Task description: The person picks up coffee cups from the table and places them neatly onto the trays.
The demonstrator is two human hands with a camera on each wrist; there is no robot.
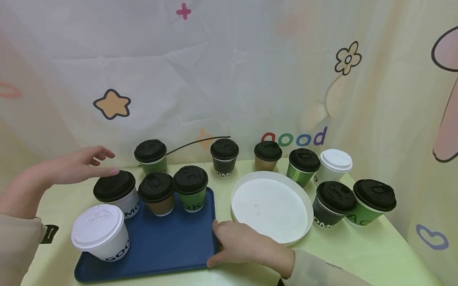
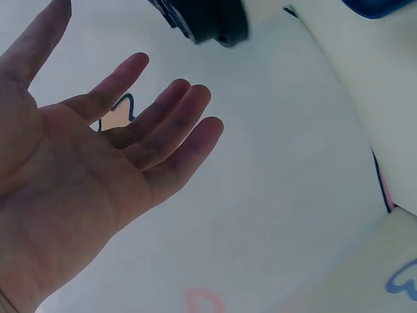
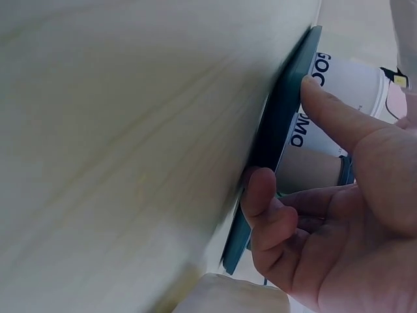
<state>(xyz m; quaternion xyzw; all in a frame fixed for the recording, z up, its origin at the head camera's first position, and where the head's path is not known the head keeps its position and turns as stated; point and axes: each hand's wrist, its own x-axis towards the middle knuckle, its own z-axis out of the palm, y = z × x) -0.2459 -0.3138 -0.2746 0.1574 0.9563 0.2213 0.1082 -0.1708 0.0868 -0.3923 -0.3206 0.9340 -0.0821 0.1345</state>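
Observation:
My left hand (image 1: 80,165) hovers with relaxed, spread fingers at the back left; the left wrist view shows its palm holding nothing. Nearest to it is a white paper cup with a black lid (image 1: 116,188), just below its thumb. My right hand (image 1: 245,242) holds the right edge of a blue tray (image 1: 171,246), thumb at the near corner and fingers bent against the rim (image 3: 290,98). On the tray stand a white cup with a white lid (image 1: 101,232), the black-lidded white cup, a brown cup (image 1: 157,194) and a green cup (image 1: 191,188), all upright.
Right of the tray lies a round white tray (image 1: 272,206). Behind stand a green cup (image 1: 152,157), a black cup (image 1: 224,157) and a brown cup (image 1: 267,155). Several more lidded cups, including a white-lidded one (image 1: 332,165), cluster at the right. A printed curtain (image 1: 229,79) hangs behind.

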